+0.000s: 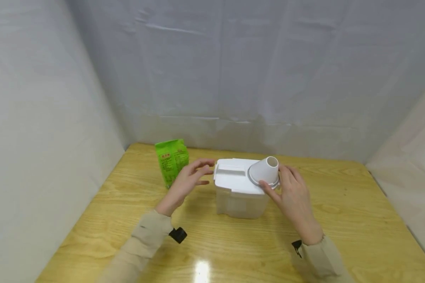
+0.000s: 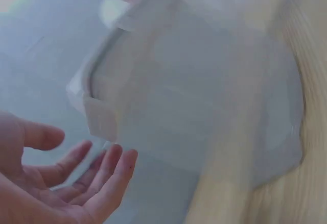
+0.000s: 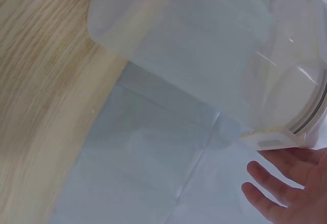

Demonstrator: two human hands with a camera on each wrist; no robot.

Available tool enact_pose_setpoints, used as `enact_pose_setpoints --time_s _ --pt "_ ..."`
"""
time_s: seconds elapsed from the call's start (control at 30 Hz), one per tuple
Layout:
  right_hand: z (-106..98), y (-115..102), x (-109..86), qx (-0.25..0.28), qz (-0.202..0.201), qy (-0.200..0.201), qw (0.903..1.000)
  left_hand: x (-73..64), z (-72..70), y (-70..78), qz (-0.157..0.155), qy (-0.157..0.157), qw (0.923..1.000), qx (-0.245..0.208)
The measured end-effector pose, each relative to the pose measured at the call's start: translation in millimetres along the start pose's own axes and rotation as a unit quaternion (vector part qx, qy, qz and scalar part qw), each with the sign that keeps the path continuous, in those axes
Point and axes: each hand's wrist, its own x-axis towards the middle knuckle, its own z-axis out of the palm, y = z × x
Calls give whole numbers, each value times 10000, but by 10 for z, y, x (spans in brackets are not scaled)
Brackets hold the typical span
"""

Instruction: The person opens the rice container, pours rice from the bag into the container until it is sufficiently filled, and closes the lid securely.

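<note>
1. Clear box (image 1: 242, 204) sits upright mid-table (image 1: 216, 251), white lid (image 1: 230, 182) on.
2. Cone (image 1: 263, 173) stands on the lid's right end, narrow end up (hole visible at the top).
3. Left hand (image 1: 189, 179): fingers spread, slightly bent, holding nothing. Fingertips are just beside the box's left end, near a latch (image 2: 102, 122). Contact: can't tell (left wrist view is blurred).
4. Right hand (image 1: 293, 192): fingers extended and apart at the box's right end, upper ones against the underside of the right latch (image 3: 271, 140). Thumb reaches the cone's base; no fingers wrapped around anything.
5. Green bag (image 1: 171, 159) is beyond the left hand, near the table's back edge.
6. Grey sheet (image 1: 233, 70) hangs behind.
</note>
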Motion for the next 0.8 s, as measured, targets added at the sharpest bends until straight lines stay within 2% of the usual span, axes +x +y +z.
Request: enact_pose_setpoints --time_s 0.03,0.1,0.23,0.3,0.4,0.47,0.5,0.53,0.63,0.8 --pt "0 3 0 3 1 -4 10000 6 -29 -11 -273 -133 9989 -369" --pt "-1 9 -3 6 23 -36 10000 16 -79 -33 -770 -360 9916 -977" --pt "-12 20 -4 42 82 -120 9999 36 -139 -101 -1311 -862 9701 -1850" --pt "-15 22 -4 66 101 -147 9998 53 -153 -129 -1569 -1044 9535 -2350" --pt "-15 24 -3 87 102 -153 9998 96 -163 -163 -1958 -1234 9223 -3096" --pt "-12 27 -5 90 88 -129 9998 131 -161 -178 -2187 -1266 9058 -3400" --pt "-10 29 -4 82 77 -127 9999 150 -157 -185 -2275 -1293 9001 -3483" --pt "-9 30 -3 71 66 -128 9999 166 -150 -188 -2355 -1309 8965 -3516" --pt "-5 31 -5 53 35 -118 9999 199 -125 -183 -2529 -1243 8975 -3393" --pt "-8 32 -4 73 57 -153 9998 235 -81 -147 -2620 -1131 9071 -3093"
